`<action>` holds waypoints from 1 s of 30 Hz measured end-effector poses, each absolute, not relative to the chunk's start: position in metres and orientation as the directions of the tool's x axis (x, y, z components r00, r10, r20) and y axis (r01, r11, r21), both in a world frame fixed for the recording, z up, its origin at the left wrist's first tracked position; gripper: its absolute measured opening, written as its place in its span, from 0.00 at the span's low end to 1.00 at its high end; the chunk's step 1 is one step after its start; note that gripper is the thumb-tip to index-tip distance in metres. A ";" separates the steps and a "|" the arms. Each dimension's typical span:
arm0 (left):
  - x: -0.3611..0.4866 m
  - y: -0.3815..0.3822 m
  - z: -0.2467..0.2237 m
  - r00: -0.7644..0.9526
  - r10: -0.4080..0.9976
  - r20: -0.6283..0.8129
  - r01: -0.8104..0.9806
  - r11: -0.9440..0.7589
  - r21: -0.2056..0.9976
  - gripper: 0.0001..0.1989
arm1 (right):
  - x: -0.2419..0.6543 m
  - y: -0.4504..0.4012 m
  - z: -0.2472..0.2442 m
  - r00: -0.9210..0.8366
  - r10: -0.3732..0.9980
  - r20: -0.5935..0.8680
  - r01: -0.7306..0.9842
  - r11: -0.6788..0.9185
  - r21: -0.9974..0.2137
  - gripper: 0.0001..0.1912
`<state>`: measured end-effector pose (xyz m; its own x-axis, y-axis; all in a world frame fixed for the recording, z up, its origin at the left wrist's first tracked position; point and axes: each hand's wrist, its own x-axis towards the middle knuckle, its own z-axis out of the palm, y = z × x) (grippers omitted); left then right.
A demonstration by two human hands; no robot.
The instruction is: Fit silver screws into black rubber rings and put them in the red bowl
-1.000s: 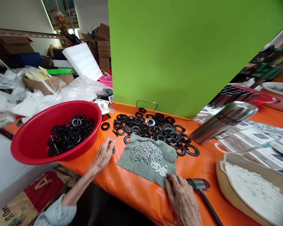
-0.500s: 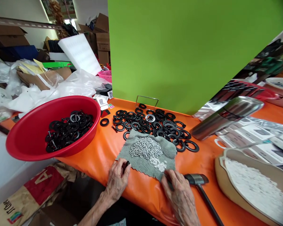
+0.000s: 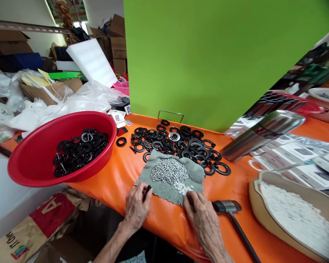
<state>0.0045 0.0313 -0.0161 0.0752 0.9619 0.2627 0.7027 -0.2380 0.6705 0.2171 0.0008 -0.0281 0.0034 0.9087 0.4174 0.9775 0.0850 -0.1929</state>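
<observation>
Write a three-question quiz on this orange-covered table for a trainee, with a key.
1. True or false: the hammer lies to the right of the right hand.
2. What lies heaped on the grey towel? A) silver screws B) black rings C) a hammer
3. Which hand is nearer the small white pieces?

Key: 1 true; 2 A; 3 the right hand.

Green panel (image 3: 197, 62), cardbd boxes (image 3: 118, 47) stacked behind.
</observation>
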 end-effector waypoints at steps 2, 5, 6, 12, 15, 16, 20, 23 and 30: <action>0.005 0.031 -0.015 0.071 0.963 0.259 0.704 -0.232 0.671 0.07 | 0.217 0.002 -0.027 0.004 0.906 0.423 0.977 0.086 -0.194 0.19; 0.005 0.031 -0.014 0.072 0.966 0.247 0.707 -0.224 0.671 0.07 | 0.215 0.003 -0.026 0.010 0.908 0.418 0.975 0.084 -0.205 0.20; 0.005 0.031 -0.014 0.070 0.967 0.245 0.711 -0.220 0.667 0.07 | 0.214 0.003 -0.026 0.015 0.911 0.412 0.974 0.081 -0.214 0.20; 0.005 0.030 -0.014 0.070 0.966 0.250 0.712 -0.224 0.665 0.07 | 0.212 0.003 -0.024 0.040 0.940 0.340 0.950 0.070 -0.305 0.18; 0.004 0.030 -0.012 0.083 0.971 0.224 0.678 -0.220 0.702 0.07 | 0.214 0.002 -0.020 0.055 0.957 0.284 0.923 0.060 -0.381 0.16; 0.003 0.031 -0.011 0.091 0.973 0.214 0.663 -0.220 0.715 0.07 | 0.215 0.002 -0.018 0.066 0.963 0.261 0.908 0.050 -0.415 0.14; -0.007 0.038 -0.003 0.145 0.955 0.258 0.708 -0.282 0.648 0.07 | 0.218 0.003 -0.011 0.151 0.973 0.175 0.795 -0.014 -0.607 0.10; -0.014 0.045 0.006 0.176 0.941 0.289 0.791 -0.310 0.528 0.05 | 0.223 0.000 -0.006 0.257 0.961 0.103 0.623 -0.084 -0.778 0.08; 0.044 0.043 0.032 0.330 0.929 0.166 0.676 -0.356 0.645 0.04 | 0.230 -0.016 0.012 0.385 0.895 -0.226 -0.144 -0.184 -0.972 0.14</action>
<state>0.0439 0.0430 0.0317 0.3304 0.9291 0.1662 0.6761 -0.3559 0.6451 0.2299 -0.0163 0.0118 0.3846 0.8949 -0.2261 -0.1437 -0.1839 -0.9724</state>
